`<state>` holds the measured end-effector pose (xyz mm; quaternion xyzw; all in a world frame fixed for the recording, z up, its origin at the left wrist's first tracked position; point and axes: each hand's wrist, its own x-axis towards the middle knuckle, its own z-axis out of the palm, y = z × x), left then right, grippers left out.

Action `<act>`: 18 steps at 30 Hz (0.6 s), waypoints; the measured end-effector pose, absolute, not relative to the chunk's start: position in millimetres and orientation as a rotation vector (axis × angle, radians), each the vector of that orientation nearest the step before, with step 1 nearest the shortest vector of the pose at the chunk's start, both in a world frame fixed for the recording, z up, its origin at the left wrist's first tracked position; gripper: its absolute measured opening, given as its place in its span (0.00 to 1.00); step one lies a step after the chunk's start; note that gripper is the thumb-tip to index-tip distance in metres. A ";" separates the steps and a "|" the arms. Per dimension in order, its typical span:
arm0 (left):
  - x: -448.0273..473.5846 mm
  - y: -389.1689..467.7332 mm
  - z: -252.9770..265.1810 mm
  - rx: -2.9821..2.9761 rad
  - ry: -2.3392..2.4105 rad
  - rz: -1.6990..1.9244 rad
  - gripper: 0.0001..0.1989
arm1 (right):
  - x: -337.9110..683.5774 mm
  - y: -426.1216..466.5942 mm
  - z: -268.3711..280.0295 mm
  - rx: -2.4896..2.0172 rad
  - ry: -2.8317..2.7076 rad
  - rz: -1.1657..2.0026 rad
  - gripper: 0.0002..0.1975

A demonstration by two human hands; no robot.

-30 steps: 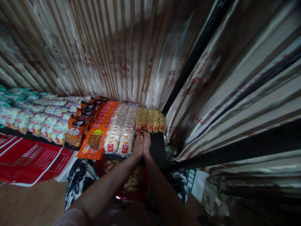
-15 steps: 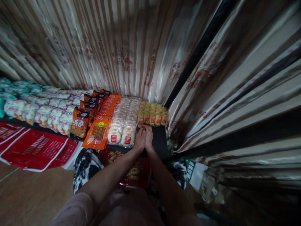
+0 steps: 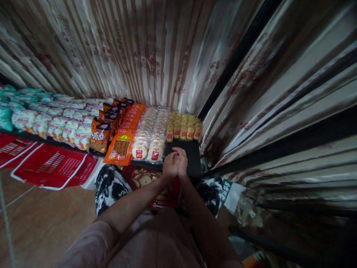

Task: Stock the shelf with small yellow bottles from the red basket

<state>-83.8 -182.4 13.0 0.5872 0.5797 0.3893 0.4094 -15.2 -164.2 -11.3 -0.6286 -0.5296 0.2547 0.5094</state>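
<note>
My left hand (image 3: 169, 164) and my right hand (image 3: 182, 160) are pressed against each other above the front of the black shelf board (image 3: 193, 155). Their fingers are closed together, and whatever may lie between the palms is hidden. Just beyond them stand rows of small yellow packs (image 3: 183, 131) with red-and-yellow labels. To the left of my hands lie two columns of clear-wrapped round white crackers (image 3: 155, 149). Below my wrists, a red basket (image 3: 175, 197) holds several wrapped pieces, partly covered by my forearms.
Orange flat snack bags (image 3: 119, 145), orange-and-black bags (image 3: 99, 134), white bags (image 3: 58, 128) and green bags (image 3: 5, 117) line the board leftward. Red bags (image 3: 55, 163) with white trim hang below. A pleated curtain (image 3: 156, 48) and dark poles (image 3: 240, 59) border the back and right.
My joined hands have drawn back from the front of the yellow packs towards me, baring more of the black board. The view has shifted slightly, and the snacks sit higher in it.
</note>
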 end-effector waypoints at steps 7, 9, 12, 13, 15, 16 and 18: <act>-100.6 -208.9 3.5 1.659 1.356 0.994 0.16 | -22.3 -189.9 -8.2 -1.521 -1.209 0.696 0.15; -107.0 -211.6 0.7 1.688 1.316 0.972 0.15 | -26.7 -193.4 -7.4 -1.545 -1.102 0.763 0.15; -117.5 -216.3 1.1 1.711 1.271 0.967 0.15 | -33.3 -199.8 -6.8 -1.562 -1.011 0.824 0.16; -121.5 -219.0 2.3 1.717 1.260 0.970 0.14 | -35.3 -203.6 -7.0 -1.557 -1.039 0.818 0.16; -130.4 -226.8 4.5 1.751 1.229 0.980 0.14 | -38.6 -214.4 -8.4 -1.522 -1.189 0.765 0.16; -135.3 -231.7 5.1 1.776 1.210 0.983 0.14 | -40.0 -221.0 -9.8 -1.496 -1.287 0.726 0.15; -145.3 -242.9 3.9 1.825 1.191 0.978 0.13 | -42.5 -235.1 -14.9 -1.445 -1.473 0.649 0.15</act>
